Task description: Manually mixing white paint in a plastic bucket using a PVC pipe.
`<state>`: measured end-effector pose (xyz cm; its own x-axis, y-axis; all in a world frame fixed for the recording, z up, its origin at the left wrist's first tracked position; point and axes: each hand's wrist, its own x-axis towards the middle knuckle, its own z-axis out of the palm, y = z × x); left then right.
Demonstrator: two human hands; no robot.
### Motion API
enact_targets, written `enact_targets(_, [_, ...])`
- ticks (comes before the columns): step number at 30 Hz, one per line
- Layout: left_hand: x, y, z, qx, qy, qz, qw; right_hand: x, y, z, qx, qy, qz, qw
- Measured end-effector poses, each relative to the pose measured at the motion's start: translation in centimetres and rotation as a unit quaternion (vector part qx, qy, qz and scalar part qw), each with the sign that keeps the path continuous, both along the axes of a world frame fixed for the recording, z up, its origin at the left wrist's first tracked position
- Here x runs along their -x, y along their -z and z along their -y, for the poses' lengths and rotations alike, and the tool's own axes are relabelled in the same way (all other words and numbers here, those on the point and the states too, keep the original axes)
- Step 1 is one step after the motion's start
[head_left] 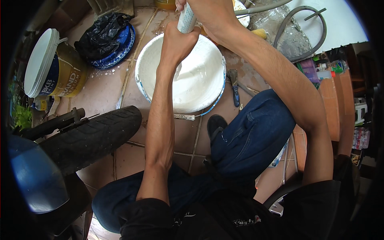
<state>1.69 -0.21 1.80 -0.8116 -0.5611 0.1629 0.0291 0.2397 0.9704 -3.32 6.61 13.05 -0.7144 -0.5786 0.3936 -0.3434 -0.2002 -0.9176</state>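
Observation:
A bucket (139, 76) with blue on its rim stands on the tiles in front of me, holding thick white paint (196, 86). Over its far part, my left hand (180, 44) is closed round a white printed tube (187, 21). My right hand (212, 18) is closed at the tube's upper end, its fingers partly cut off by the top edge. Something pale reaches down from below my left fist toward the paint; whether it belongs to the tube I cannot tell.
A putty knife (234, 88) lies right of the bucket. At left stand a lidded yellow paint pail (70, 72), a black plastic bag (105, 34) on a blue lid (124, 48), and a tyre (96, 130). A grey hose (280, 38) curls at upper right.

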Motion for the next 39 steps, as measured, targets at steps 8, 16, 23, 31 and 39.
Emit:
enact_targets(8, [1.0, 0.1, -2.8, -0.071, 0.019, -0.049, 0.996, -0.3, -0.8, -0.7, -0.037, 0.072, -0.089, 0.993])
enact_targets(16, [2.4, 0.7, -2.4, 0.005, -0.028, -0.246, 0.969, -0.8, -0.2, -0.5, 0.012, 0.053, -0.182, 0.982])
enact_targets(23, [3.8, 1.3, -0.7, 0.027, -0.033, -0.270, 0.962, -0.2, 0.1, -0.3, 0.008, 0.056, -0.180, 0.982])
enact_targets(31, [3.1, 1.4, -1.4, -0.008, -0.011, -0.220, 0.975, -0.8, -0.8, -0.1, -0.023, 0.040, -0.140, 0.989])
enact_targets(39, [1.1, 1.3, -1.0, -0.095, 0.054, -0.036, 0.993, -0.7, -0.4, 0.3, -0.045, 0.087, -0.058, 0.994])
